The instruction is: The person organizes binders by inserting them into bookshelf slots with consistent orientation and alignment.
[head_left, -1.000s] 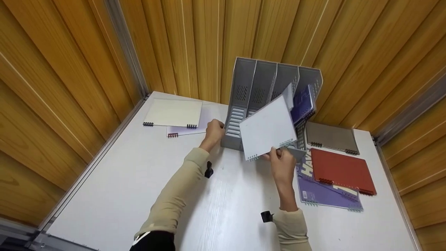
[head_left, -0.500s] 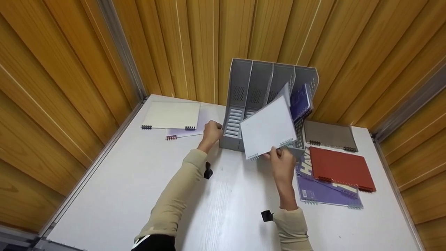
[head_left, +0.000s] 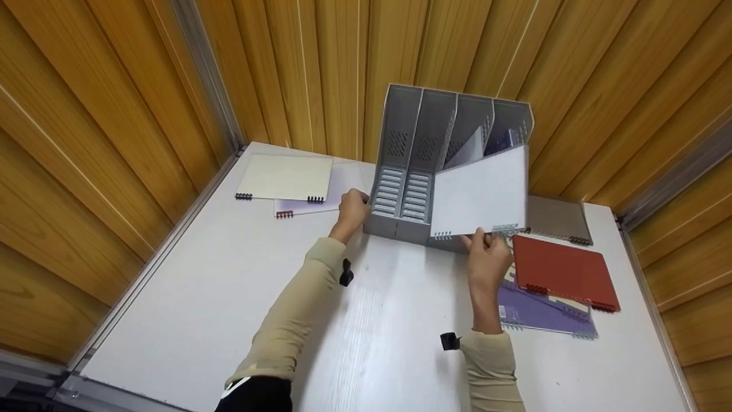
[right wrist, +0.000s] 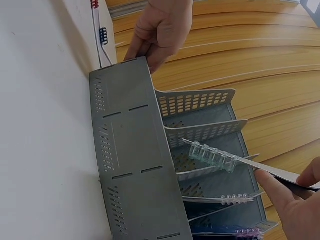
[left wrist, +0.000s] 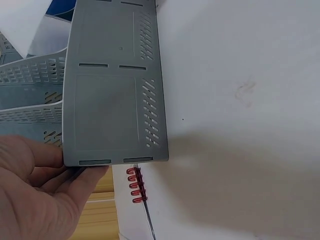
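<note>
A grey file organizer (head_left: 413, 230) with several upright compartments stands at the back of the table. My left hand (head_left: 351, 213) grips its left front edge; in the left wrist view, the thumb and fingers of that hand (left wrist: 47, 185) close round the corner. A white-faced spiral notebook (head_left: 479, 191) is in my right hand (head_left: 489, 257), pinched between thumb and fingers near its bound lower edge. It is raised, tilted, in front of the right-hand compartments. Behind it, a pale notebook (head_left: 470, 150) and a dark blue notebook (head_left: 503, 142) stand in the organizer, partly hidden.
Left of the organizer, a cream spiral notebook (head_left: 286, 176) overlaps a pale purple one (head_left: 303, 207). To the right lie a brown notebook (head_left: 560, 218), a red one (head_left: 566, 272) and purple ones (head_left: 543, 312) partly beneath the red. Wooden panels (head_left: 320, 74) rise behind the white table (head_left: 229, 297).
My right hand has carried the white notebook to the right and turned it more level, now covering much of the dark blue notebook. My left hand keeps its grip on the organizer.
</note>
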The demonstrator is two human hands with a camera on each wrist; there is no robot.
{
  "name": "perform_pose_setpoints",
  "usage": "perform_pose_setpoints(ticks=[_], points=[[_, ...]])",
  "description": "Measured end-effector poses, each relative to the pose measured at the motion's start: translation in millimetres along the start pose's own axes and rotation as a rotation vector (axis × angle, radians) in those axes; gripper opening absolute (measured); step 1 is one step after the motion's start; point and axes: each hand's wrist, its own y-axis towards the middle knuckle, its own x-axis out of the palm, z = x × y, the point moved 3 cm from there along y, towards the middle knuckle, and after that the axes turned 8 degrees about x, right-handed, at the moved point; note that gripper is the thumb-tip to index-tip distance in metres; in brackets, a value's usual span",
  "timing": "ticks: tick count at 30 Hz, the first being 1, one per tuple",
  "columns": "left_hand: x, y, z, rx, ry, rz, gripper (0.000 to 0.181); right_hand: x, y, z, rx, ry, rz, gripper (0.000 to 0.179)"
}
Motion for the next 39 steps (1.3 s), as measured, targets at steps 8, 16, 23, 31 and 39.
perform_pose_setpoints(ticks=[8, 16, 23, 31, 39], points=[[-2.2, 1.1, -2.6, 0.029, -0.011, 0.003, 0.018, 2.8, 21.9, -5.1, -0.031, -0.038, 0.038, 0.027], [-3.3, 0.1, -5.6, 0.021, -0.022, -0.005, 0.026, 24.2, 39.9, 0.1, -0.123, -0.101, 0.033, 0.029], [-3.3, 1.5, -3.1, 0.028, -0.003, 0.003, 0.015, 50.1, 57.9, 4.8, -0.150, -0.201, 0.070, 0.024], [-1.7, 1.3, -0.8, 0.017, -0.012, 0.005, 0.017, 77.1, 78.0, 11.3, -0.143, -0.249, 0.046, 0.021], [-0.9, 1.7, -1.7, 0.020, -0.024, -0.013, 0.021, 93.1, 101.4, 30.9, -0.022, -0.240, -0.009, 0.025]])
